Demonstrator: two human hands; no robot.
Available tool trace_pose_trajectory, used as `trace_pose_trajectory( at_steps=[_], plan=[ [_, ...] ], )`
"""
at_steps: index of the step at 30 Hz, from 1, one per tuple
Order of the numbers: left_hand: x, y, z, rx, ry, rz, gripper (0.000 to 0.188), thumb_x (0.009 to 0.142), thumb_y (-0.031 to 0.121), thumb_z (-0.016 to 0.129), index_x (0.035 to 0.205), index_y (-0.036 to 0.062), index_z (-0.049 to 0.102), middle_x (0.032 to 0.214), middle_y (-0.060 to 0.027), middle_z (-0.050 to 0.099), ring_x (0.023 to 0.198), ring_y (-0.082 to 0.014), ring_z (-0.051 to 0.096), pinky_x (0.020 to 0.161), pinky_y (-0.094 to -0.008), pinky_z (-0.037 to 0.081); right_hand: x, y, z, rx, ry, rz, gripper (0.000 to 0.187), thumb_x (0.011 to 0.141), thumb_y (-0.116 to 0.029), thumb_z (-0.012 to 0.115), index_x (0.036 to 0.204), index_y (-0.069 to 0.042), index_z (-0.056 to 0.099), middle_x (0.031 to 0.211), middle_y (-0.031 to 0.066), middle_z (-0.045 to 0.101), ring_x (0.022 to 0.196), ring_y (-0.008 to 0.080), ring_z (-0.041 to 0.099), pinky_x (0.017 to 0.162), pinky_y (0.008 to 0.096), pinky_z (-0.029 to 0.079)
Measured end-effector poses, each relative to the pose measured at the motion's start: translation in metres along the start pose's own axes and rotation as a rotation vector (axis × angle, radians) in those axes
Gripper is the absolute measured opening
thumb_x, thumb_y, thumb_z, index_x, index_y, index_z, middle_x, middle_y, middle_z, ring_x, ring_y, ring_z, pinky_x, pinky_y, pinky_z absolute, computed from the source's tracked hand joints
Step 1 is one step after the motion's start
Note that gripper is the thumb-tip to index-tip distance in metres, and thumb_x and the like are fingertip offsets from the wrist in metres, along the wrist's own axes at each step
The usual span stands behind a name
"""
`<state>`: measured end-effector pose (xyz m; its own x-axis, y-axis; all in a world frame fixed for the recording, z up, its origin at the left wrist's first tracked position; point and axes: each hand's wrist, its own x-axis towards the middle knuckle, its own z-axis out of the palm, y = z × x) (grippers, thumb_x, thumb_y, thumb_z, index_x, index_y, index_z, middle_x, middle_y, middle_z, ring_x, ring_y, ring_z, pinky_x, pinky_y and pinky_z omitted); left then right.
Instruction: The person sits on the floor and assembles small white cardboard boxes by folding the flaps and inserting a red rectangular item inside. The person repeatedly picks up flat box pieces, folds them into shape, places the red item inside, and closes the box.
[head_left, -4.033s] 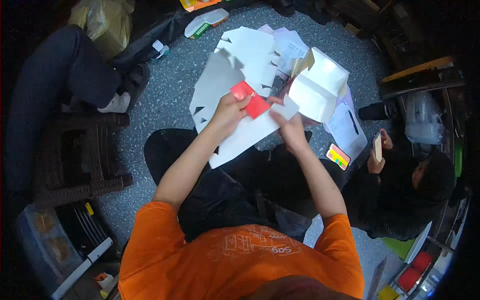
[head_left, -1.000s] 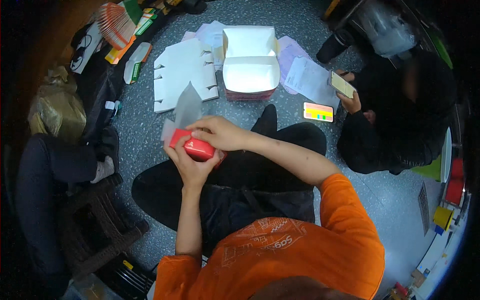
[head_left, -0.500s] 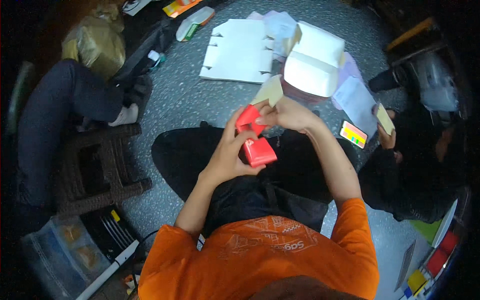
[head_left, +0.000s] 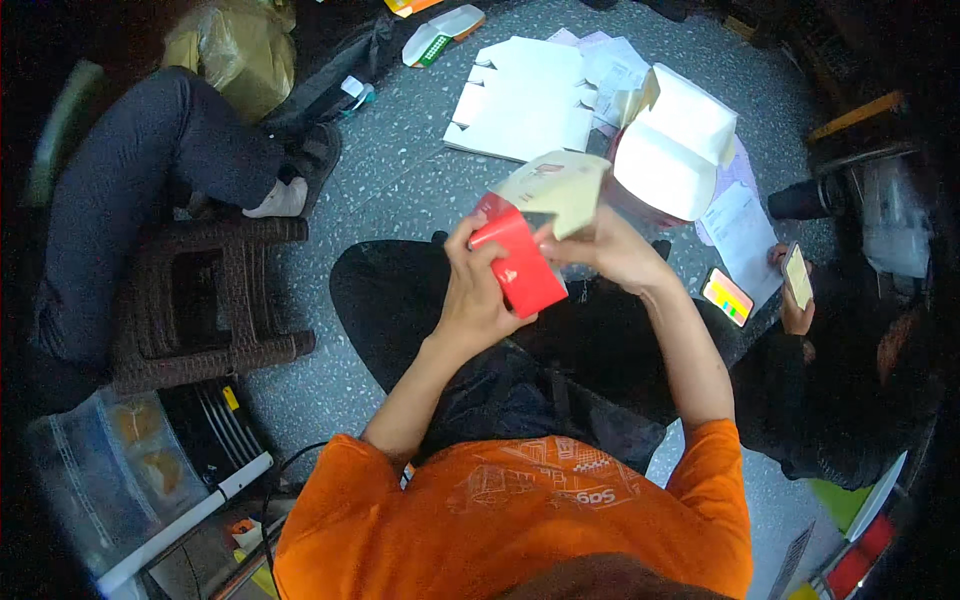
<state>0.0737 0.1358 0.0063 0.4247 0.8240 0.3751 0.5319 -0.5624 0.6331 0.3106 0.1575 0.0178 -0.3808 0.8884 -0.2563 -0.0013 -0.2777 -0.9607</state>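
speckled grey floor (head_left: 390, 185), brown stool (head_left: 236, 300) at left, perhaps wooden shelving (head_left: 857, 116) at dim right

Left of the box stack (head_left: 665, 165), flat cards (head_left: 525, 100) lie on the floor (head_left: 400, 145). Papers (head_left: 740, 235) lie right of the stack. The held box (head_left: 520, 265) is in front of it, toward the left. A stool (head_left: 225, 238) stands far left of it.

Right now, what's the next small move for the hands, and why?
Probably have the right hand fold the pale flap in toward the red box: the flap sticks out, the right hand is close by it, and the left hand grips the red side.
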Motion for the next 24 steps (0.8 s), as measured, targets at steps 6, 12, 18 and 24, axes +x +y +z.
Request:
trace_pose_trajectory(
  at_steps=[6, 12, 18, 24],
  plan=[
    [0.025, -0.02, -0.054, -0.841, 0.272, -0.365, 0.101, 0.068, 0.015, 0.09, 0.144, 0.0123, 0.024, 0.14, -0.0137, 0.042, 0.133, -0.0302, 0.047, 0.116, -0.0475, 0.037, 0.015, 0.025, -0.021, -0.439, 0.384, 0.046, 0.049, 0.102, -0.039, 0.063, 0.125, 0.004, 0.067, 0.114, 0.0172, 0.072, 0.11, 0.0232, 0.068, 0.09, 0.0364, 0.055],
    [0.013, -0.069, -0.072, -1.19, 0.16, -0.59, 0.108, 0.073, 0.023, 0.091, 0.157, 0.0132, 0.025, 0.148, -0.0112, 0.045, 0.139, -0.0298, 0.045, 0.119, -0.0484, 0.036, 0.024, 0.02, 0.002, 0.123, 0.375, -0.078, 0.031, 0.099, -0.02, 0.069, 0.118, 0.004, 0.063, 0.104, 0.0149, 0.071, 0.085, 0.0171, 0.072, 0.066, 0.029, 0.058],
    [0.024, -0.043, -0.084, -0.21, -0.44, -0.254, 0.035, 0.081, 0.025, 0.087, 0.107, 0.0061, 0.074, 0.118, -0.0123, 0.068, 0.118, -0.0284, 0.062, 0.122, -0.0513, 0.026, 0.017, 0.021, 0.025, 0.054, 0.439, -0.165, 0.022, 0.094, -0.005, 0.07, 0.112, 0.004, 0.06, 0.102, 0.0124, 0.068, 0.069, 0.0163, 0.072, 0.059, 0.028, 0.057],
    [0.029, -0.058, -0.047, -0.264, -0.511, -0.178, 0.031, 0.094, 0.031, 0.075, 0.098, 0.001, 0.076, 0.082, -0.0072, 0.074, 0.077, -0.0168, 0.066, 0.077, -0.0346, 0.05, 0.011, 0.021, 0.016, 0.432, 0.359, -0.085, 0.022, 0.099, -0.012, 0.065, 0.118, 0.0, 0.063, 0.115, 0.0121, 0.061, 0.085, 0.0165, 0.07, 0.065, 0.0307, 0.059]
  ],
)
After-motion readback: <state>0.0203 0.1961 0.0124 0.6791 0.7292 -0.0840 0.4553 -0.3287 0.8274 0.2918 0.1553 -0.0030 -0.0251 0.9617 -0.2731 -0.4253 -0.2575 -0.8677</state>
